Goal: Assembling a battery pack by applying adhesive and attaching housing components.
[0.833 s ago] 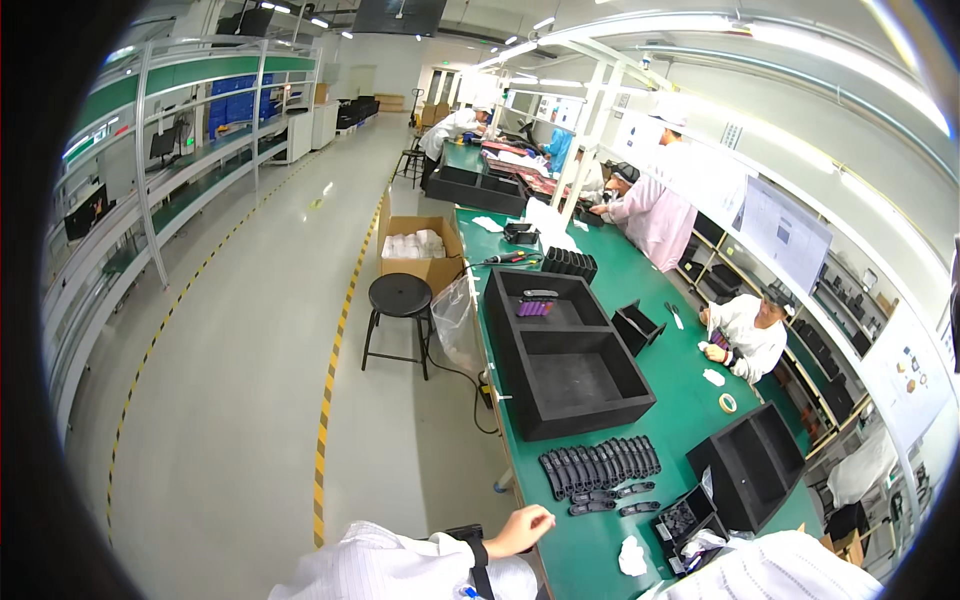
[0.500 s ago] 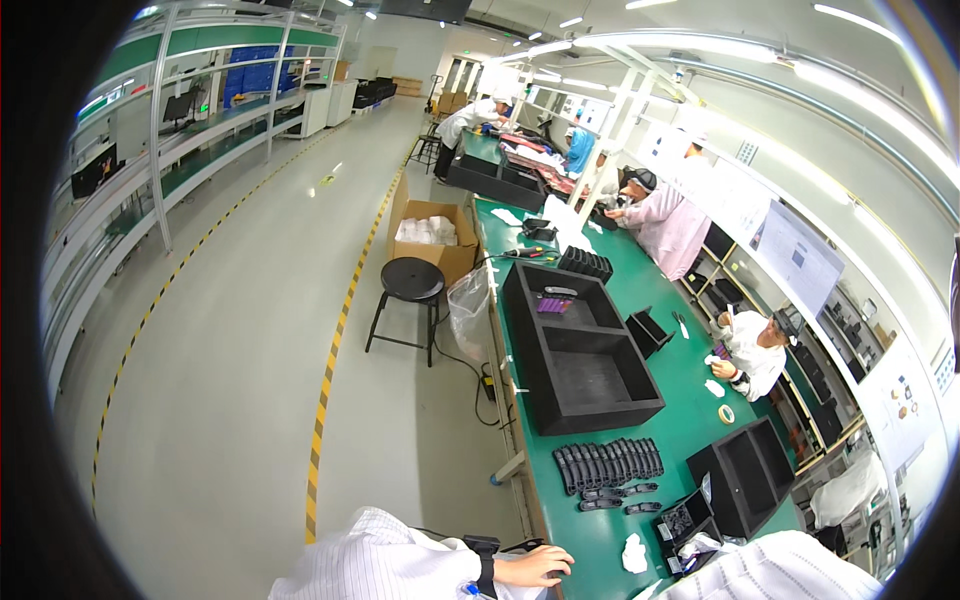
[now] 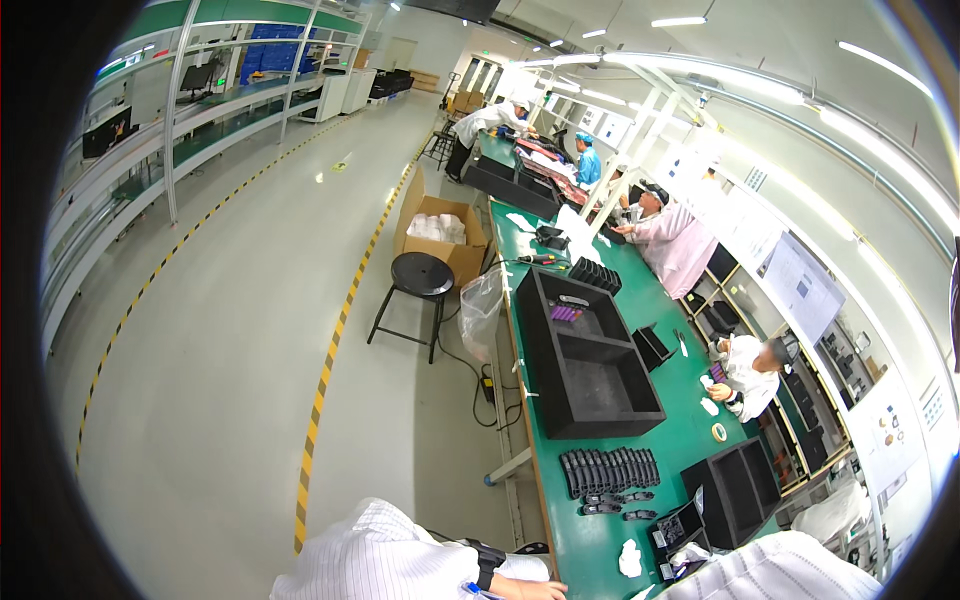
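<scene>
At the lower edge, my left hand (image 3: 535, 590) rests by the near left edge of the green table (image 3: 570, 545). Its fingers are cut off by the picture's border, so I cannot see whether it holds anything. A dark band circles that wrist below a white striped sleeve (image 3: 370, 550). Only the white sleeve (image 3: 790, 568) of my right arm shows; the hand is out of the picture. Nearest to my hands lie a crumpled white wipe (image 3: 629, 558), a small black bin (image 3: 678, 528) with parts inside, and a row of curved black plastic parts (image 3: 610, 470).
A large black two-compartment box (image 3: 650, 415) holds purple pieces (image 3: 566, 313) at its far end. Another black box (image 3: 705, 480) stands right. A co-worker (image 3: 750, 375) sits across the table beside a tape roll (image 3: 719, 432). A black stool (image 3: 421, 274) and a carton (image 3: 475, 262) stand left.
My left hand has slid lower, its fingers now out of the picture. The view has shifted slightly. The co-worker across the table has moved a little.
</scene>
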The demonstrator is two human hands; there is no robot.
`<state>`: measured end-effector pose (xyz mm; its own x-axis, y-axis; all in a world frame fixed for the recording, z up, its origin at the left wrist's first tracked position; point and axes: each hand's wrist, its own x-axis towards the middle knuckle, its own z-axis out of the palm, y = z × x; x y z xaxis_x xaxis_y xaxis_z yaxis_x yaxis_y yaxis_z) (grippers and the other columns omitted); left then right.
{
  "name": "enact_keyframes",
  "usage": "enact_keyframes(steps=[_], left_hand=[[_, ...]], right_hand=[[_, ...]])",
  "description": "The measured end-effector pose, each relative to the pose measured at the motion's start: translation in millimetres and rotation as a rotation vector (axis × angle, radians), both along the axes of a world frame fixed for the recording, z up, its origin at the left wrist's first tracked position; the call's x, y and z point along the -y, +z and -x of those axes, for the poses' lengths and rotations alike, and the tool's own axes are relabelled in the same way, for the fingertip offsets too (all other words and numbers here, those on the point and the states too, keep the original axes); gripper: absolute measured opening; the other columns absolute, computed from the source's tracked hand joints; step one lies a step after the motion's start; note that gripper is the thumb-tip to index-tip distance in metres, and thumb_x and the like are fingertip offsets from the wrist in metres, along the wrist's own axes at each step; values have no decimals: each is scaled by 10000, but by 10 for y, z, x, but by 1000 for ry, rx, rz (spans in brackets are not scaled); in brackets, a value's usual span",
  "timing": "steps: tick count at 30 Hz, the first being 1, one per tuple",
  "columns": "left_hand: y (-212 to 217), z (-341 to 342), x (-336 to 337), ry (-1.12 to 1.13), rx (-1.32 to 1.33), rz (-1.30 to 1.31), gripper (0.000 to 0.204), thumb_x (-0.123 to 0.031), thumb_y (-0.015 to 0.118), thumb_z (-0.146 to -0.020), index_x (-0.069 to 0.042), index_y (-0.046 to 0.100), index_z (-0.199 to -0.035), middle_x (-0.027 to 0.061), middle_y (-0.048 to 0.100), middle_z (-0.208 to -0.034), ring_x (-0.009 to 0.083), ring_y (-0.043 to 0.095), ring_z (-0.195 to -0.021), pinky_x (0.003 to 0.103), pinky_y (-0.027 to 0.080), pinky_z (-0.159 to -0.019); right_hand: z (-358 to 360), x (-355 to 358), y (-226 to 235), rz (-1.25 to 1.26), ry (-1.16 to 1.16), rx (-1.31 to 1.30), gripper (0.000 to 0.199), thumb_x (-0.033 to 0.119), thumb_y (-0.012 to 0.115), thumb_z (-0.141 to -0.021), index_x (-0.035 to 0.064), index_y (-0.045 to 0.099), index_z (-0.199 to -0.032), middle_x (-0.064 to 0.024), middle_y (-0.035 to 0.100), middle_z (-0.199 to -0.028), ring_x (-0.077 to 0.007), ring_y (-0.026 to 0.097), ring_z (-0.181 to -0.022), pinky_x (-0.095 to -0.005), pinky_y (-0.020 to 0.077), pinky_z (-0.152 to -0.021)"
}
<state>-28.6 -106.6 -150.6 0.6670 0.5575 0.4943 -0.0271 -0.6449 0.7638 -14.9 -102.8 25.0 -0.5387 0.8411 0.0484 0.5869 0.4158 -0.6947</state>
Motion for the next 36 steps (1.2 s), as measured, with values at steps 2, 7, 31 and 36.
enact_keyframes(steps=[2, 7, 31, 36], left_hand=[[105, 56, -6, -31, -2, 41, 214, -194, 703, -776, -65, 749, -942, 234, 655, -1089, 295, 617, -1017, 399, 493, -857], [287, 168, 72, -51, -26, 125, 210, -194, 690, -788, -43, 736, -927, 200, 677, -984, 274, 640, -916, 383, 502, -795], [2258, 47, -584, -132, 392, -136, 273, -253, 660, -915, -17, 658, -778, 78, 672, -732, 206, 607, -558, 336, 469, -540], [3245, 154, -524, -208, 640, -509, 273, -251, 647, -923, -27, 645, -766, 71, 661, -724, 197, 592, -543, 331, 454, -528]], right_hand=[[-6, -26, 14, -5, -1, 4, 282, 131, 622, -956, 87, 598, -1233, -176, 633, -1179, -315, 632, -1027, -393, 475, -921], [-27, -19, -25, 12, 11, -4, 287, 131, 622, -956, 87, 596, -1238, -178, 629, -1189, -319, 630, -1036, -398, 472, -930], [-1070, -312, -283, 157, -131, -128, 307, 129, 619, -957, 91, 586, -1260, -184, 610, -1239, -337, 622, -1078, -419, 459, -970], [-1173, -249, -323, 172, -163, -149, 312, 129, 618, -957, 91, 583, -1265, -186, 607, -1249, -341, 620, -1087, -424, 456, -978]])
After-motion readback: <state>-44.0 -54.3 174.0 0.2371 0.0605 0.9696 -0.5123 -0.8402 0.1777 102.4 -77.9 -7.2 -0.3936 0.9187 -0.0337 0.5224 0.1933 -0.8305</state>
